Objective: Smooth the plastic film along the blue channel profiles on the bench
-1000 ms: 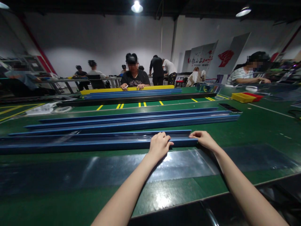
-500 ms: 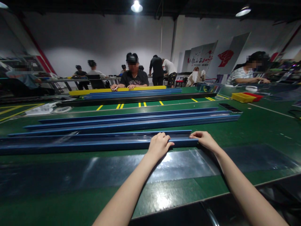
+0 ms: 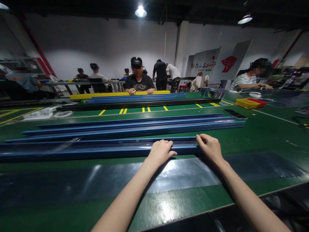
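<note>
A long blue channel-shaped strip lies lengthwise on the green table, its open side up and its inside glossy. Over its near wall, left of the right-hand end, my left hand is closed, with the thumb stretched along the outer side. My right hand is at the strip's right end. Its thumb and index finger are pinched together by the corner of the far wall; what lies between them is hidden. A clear flat plastic sheet lies on the table under my forearms.
More blue channel strips lie just beyond. Farther back are a black strip, blue strips and a yellow strip, where a person sits with both hands. A phone, a yellow tray and a red tray are at right.
My right hand has risen slightly, its fingertips shifting from inside the channel's end to the far wall's corner. My left hand stays on the strip. The view has tilted slightly.
</note>
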{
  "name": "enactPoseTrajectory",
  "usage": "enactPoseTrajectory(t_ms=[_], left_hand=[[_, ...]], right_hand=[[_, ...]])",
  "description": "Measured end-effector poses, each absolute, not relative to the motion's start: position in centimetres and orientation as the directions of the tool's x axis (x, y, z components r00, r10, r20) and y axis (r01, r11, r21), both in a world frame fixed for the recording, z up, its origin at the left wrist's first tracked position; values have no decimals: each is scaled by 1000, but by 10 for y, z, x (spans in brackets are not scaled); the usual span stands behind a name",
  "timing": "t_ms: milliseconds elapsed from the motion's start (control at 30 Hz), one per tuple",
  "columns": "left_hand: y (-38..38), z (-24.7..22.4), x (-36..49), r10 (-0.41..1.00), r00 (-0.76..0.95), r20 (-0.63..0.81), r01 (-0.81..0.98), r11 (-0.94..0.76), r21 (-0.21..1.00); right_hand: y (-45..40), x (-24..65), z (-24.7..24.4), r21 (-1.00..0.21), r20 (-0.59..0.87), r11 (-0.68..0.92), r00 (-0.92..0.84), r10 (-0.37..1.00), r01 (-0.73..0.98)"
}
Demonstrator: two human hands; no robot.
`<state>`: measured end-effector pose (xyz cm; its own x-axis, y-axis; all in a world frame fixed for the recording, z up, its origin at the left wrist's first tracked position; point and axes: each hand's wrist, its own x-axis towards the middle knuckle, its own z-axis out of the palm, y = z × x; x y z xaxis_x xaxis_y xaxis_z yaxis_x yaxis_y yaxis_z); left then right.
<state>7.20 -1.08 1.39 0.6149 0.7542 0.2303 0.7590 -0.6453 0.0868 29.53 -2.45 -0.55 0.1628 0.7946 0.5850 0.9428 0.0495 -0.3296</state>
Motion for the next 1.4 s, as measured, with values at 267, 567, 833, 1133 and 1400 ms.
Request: enactPoseTrajectory(t_ms=[267,567,833,1133,1400], left_hand=[[-2,8,40,720,641,265,754,-655,-44],[2,5,28,678,661,321,740,-660,-130],[-1,-2,7,632,663,402,732,-661,-167],[-3,-4,-12,645,647,407,738,-663,-122],[-1,-10,-12,629,648,429,729,-676,-111]], right_hand=[[-19,235,3,36,566,259,-233,791,965],[-8,211,-6,81,553,159,-177,814,984],[-12,220,-13,172,605,204,-266,750,964],[-16,226,-14,201,589,360,-406,699,911],[-19,226,-13,181,534,424,-451,715,887]])
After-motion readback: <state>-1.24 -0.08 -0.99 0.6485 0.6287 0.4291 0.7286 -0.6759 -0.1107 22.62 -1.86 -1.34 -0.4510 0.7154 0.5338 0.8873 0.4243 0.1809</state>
